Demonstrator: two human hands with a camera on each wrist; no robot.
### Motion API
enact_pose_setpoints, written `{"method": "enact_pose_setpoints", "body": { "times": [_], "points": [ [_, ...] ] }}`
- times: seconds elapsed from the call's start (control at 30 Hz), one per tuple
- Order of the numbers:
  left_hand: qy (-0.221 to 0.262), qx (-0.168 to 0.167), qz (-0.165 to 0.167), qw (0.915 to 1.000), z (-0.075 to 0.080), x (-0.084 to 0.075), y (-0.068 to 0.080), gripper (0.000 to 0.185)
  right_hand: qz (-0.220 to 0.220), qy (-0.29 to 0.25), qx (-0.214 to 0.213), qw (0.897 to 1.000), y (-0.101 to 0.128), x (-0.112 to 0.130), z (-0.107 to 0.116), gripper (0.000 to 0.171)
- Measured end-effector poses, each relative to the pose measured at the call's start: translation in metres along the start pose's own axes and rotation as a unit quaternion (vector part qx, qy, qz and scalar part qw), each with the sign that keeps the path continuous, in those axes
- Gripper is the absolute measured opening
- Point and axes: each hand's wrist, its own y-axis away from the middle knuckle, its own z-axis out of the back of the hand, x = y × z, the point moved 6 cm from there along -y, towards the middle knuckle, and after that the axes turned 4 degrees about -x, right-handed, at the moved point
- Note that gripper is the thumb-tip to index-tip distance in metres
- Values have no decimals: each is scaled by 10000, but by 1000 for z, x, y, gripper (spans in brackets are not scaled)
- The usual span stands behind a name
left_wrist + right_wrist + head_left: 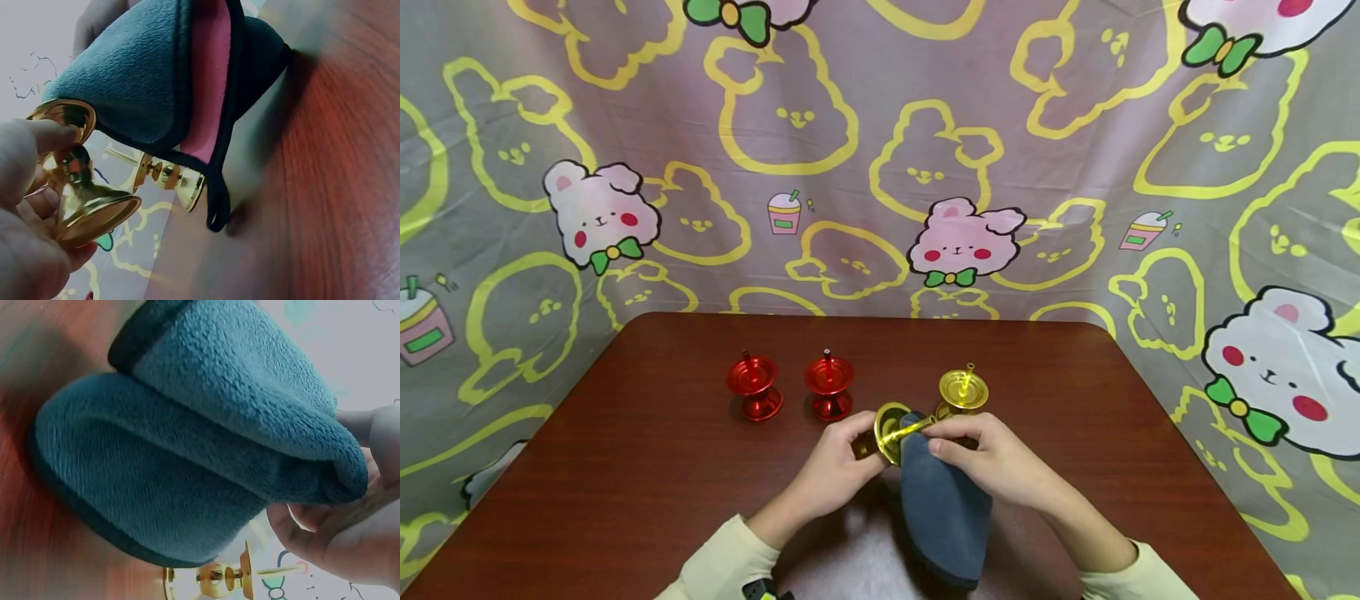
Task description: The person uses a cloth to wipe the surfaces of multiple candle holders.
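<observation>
Over the near middle of the brown counter (647, 467) the person holds a gold candle holder (891, 432) tipped on its side. The left hand (835, 467) has its fingers curled round the narrow waist between the cup and the flared foot, as the left wrist view shows plainly. The right hand (992, 458) pinches a folded blue-grey cloth (943, 500) against the holder's pin end, thumb and fingers closed on the fabric; the rest of the cloth hangs down toward the counter, pink on its inner face.

The holder looks like thin polished metal: light, stiff, and slick under bare skin, so the waist seems the surest place to take it, where the fingers can lock between the two flares. The thin spike in the cup looks like the part to keep fingertips away from. The cloth is soft and limp and will fold wherever it is gathered.

Just behind the hands a second gold holder (963, 392) stands upright, and further left two red holders (754, 387) stand side by side, near each other but apart.
</observation>
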Motion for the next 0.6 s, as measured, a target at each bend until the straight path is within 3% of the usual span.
{"method": "enact_pose_setpoints", "body": {
  "times": [0.13, 0.23, 0.6],
  "points": [
    [-177, -18, 62, 9998, 2, -2, 0, 31, -26, 102, -166, 9998, -2, 0, 0, 6],
    [-322, -63, 143, 9994, 3, -2, 1, 31, -98, 57, -282, 9995, -3, -2, -1, 3],
    [-267, -320, 374, 9984, 0, 2, 2, 24, -512, -463, -322, 9971, 2, -12, -9, 16]
  ]
}}
